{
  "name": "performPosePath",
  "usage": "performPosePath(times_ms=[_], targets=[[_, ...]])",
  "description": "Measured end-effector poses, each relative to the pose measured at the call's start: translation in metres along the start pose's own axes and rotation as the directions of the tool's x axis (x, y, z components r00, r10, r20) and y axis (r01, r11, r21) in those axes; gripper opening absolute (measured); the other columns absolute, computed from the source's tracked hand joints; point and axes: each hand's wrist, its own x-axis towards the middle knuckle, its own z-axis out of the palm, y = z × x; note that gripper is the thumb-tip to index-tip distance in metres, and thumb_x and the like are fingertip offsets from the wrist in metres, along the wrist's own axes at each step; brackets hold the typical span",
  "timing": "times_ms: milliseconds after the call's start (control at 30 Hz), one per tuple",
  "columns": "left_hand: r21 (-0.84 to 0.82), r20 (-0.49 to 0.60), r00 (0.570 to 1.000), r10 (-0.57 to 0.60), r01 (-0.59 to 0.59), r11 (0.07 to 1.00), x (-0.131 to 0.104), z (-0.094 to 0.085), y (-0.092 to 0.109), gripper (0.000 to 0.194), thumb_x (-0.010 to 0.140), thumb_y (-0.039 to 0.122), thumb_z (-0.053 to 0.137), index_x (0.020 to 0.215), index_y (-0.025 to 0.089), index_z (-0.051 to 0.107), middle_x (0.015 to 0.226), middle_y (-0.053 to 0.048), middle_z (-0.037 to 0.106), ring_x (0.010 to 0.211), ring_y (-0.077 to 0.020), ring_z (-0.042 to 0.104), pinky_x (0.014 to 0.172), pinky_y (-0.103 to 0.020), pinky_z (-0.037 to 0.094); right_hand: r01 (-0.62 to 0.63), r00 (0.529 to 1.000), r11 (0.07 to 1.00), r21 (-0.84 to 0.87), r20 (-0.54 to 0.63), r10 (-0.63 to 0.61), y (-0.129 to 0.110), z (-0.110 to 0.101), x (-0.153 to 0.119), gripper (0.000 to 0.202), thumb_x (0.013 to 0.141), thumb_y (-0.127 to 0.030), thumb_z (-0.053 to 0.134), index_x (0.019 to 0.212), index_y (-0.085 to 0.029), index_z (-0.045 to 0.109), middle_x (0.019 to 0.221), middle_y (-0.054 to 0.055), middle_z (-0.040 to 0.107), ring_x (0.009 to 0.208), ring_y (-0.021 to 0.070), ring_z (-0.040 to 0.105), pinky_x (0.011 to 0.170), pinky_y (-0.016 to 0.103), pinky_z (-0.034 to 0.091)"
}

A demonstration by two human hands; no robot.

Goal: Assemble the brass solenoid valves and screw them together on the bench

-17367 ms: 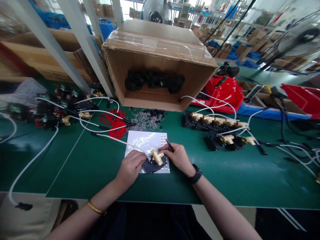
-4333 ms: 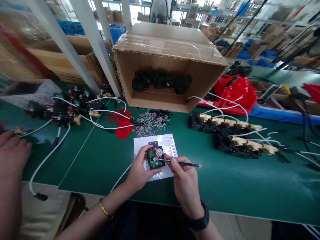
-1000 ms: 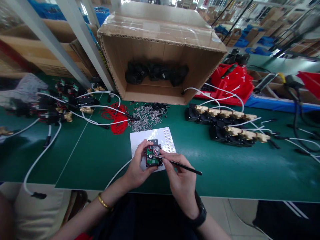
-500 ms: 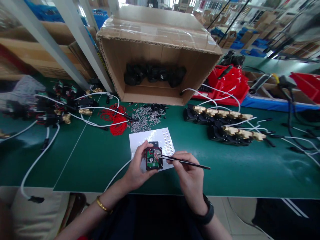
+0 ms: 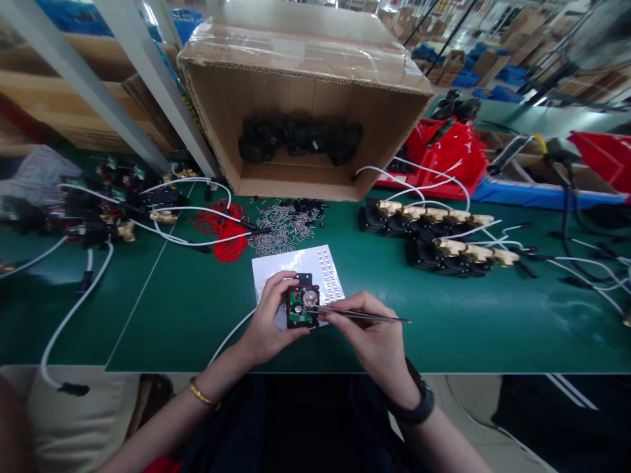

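My left hand [image 5: 269, 322] grips a small black housing [image 5: 303, 279] by its left and lower edges, above a white sheet [image 5: 269, 265]. Inside the open housing lie a green circuit board [image 5: 297, 299] and a round silvery part [image 5: 310, 298]. Metal tweezers [image 5: 365, 315] are pinched between the thumb and fingers of my right hand [image 5: 374, 328]; their tips reach over the board, just below the round part. Rows of small round pieces [image 5: 326, 272] sit on the right side of the sheet. A white cable [image 5: 231, 334] runs from near the housing toward the table's front edge.
Behind the sheet are loose screws [image 5: 280, 226] and red wires [image 5: 229, 243]. A cardboard box [image 5: 296, 187] with black parts stands at the back. Black units with brass fittings [image 5: 434, 213] are on the right, similar assemblies [image 5: 83, 223] on the left. Red bins [image 5: 448, 157] stand behind.
The tweezer tips have moved off the round part to just below it, and the tweezers lie flatter. The whole view has shifted slightly. My left hand still holds the housing.
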Motion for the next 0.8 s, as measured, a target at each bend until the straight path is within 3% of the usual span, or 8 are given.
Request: performPosePath(times_ms=[467, 667, 800], targets=[[0.068, 0.0, 1.0, 0.005, -0.005, 0.998, -0.003, 0.001, -0.002, 0.069, 0.069, 0.031, 0.074, 0.126, 0.025, 0.036, 0.125, -0.009, 0.037, 0.122, -0.0261, 0.035, 0.105, -0.045, 0.03, 0.079, 0.997, 0.986, -0.148, 0.006, -0.079, -0.002, 0.005, -0.002, 0.006, 0.074, -0.022, 0.068, 0.073, -0.018, 0.064, 0.068, 0.0, 0.066, 0.062, 0.0109, 0.063, 0.056, 0.018, 0.049], [0.045, 0.037, 0.999, -0.015, 0.013, 0.999, -0.001, -0.002, -0.002, 0.073, 0.071, 0.032, 0.072, 0.131, 0.026, 0.03, 0.127, -0.01, 0.036, 0.123, -0.0265, 0.035, 0.105, -0.046, 0.031, 0.027, 0.999, 0.994, 0.106, -0.044, -0.022, -0.002, -0.005, 0.006, 0.009, 0.072, -0.024, 0.07, 0.074, -0.018, 0.063, 0.081, 0.003, 0.067, 0.077, 0.016, 0.064, 0.068, 0.027, 0.052], [0.049, 0.044, 0.999, 0.007, -0.009, 0.999, 0.0, -0.003, -0.002, 0.069, 0.071, 0.031, 0.071, 0.129, 0.027, 0.034, 0.127, -0.01, 0.036, 0.124, -0.0272, 0.033, 0.105, -0.047, 0.03, -0.04, 0.999, 0.991, 0.13, -0.008, 0.041, -0.002, -0.002, 0.009, 0.008, 0.075, -0.024, 0.068, 0.073, -0.018, 0.062, 0.079, 0.005, 0.069, 0.085, 0.0192, 0.065, 0.074, 0.029, 0.052]])
